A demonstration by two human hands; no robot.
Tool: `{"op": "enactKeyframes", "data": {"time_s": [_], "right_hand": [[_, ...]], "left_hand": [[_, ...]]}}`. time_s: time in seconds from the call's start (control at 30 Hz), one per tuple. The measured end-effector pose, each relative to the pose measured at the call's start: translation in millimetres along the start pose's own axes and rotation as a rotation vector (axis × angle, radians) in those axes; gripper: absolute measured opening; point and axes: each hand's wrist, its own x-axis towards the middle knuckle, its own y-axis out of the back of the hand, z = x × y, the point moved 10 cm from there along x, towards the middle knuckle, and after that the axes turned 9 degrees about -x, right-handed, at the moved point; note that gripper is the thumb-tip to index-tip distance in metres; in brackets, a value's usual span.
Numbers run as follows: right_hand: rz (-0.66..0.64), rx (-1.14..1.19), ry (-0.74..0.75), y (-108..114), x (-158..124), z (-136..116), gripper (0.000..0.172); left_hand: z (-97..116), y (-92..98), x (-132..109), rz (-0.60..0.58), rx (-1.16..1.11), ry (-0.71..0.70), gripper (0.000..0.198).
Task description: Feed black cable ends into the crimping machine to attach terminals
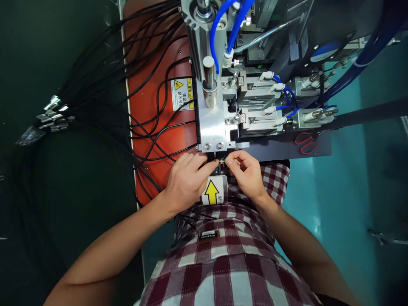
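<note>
My left hand [188,177] is closed, its thumb and fingers pinched on a black cable whose thin coloured wire ends [222,162] stick out to the right. My right hand [245,170] is closed too, fingertips pinching those wire ends from the other side. Both hands sit just below the metal press head [214,123] of the machine, above a white label with a yellow arrow [213,191].
Many black cables [149,123] trail left over an orange mat [143,97], their metal connectors [52,112] bunched at far left. Blue air hoses [228,29] and pneumatic cylinders [270,102] fill the machine above. Red-handled scissors [305,142] lie at right. Teal floor on the right.
</note>
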Motion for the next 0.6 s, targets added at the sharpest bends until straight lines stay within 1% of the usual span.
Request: {"op": "enactKeyframes", "data": {"time_s": [0.33, 0.6], "right_hand": [[0.020, -0.025, 0.046, 0.5, -1.6, -0.9, 0.012], [0.091, -0.169, 0.159, 2.5, -6.6, -6.7, 0.010]], "left_hand": [[5.6, 2.1, 3.1, -0.003, 0.067, -0.034, 0.023], [16.1, 3.8, 6.8, 0.002, 0.171, -0.093, 0.022]]}}
